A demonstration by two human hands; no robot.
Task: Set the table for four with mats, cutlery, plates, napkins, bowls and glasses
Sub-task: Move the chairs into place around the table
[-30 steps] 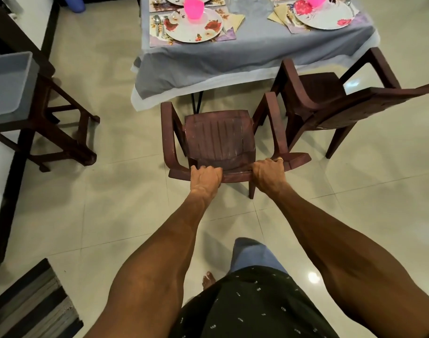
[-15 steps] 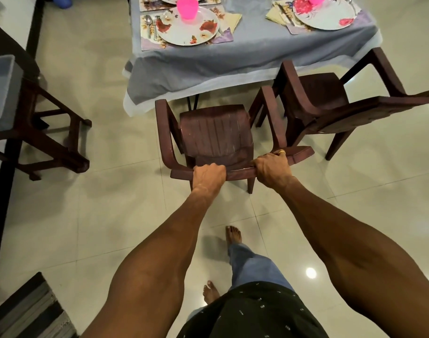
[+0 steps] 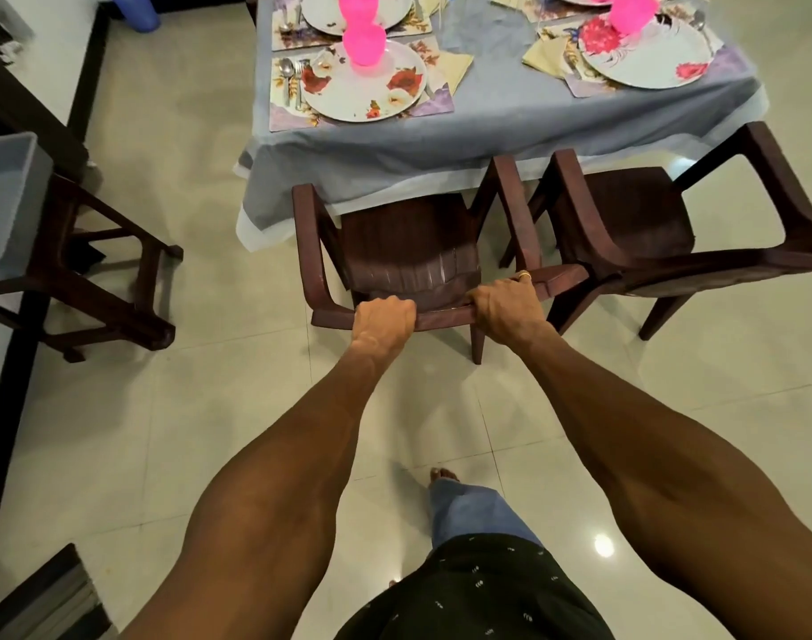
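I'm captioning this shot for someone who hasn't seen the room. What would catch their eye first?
Both hands, the left hand and the right hand, grip the top of a brown chair at the grey-clothed table. Beyond it, bright pink glasses stand on floral plates.

Head camera looks steeply down and forward over chair (image 3: 408, 265) toward table (image 3: 501, 131).

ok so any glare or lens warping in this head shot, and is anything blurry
Head view: a bright lamp reflection glares off the glossy floor tiles at lower right; wide-angle distortion bows the table edge and stretches the forearms; the hands, left hand and right hand, look sharp on the chair, and corners soften.
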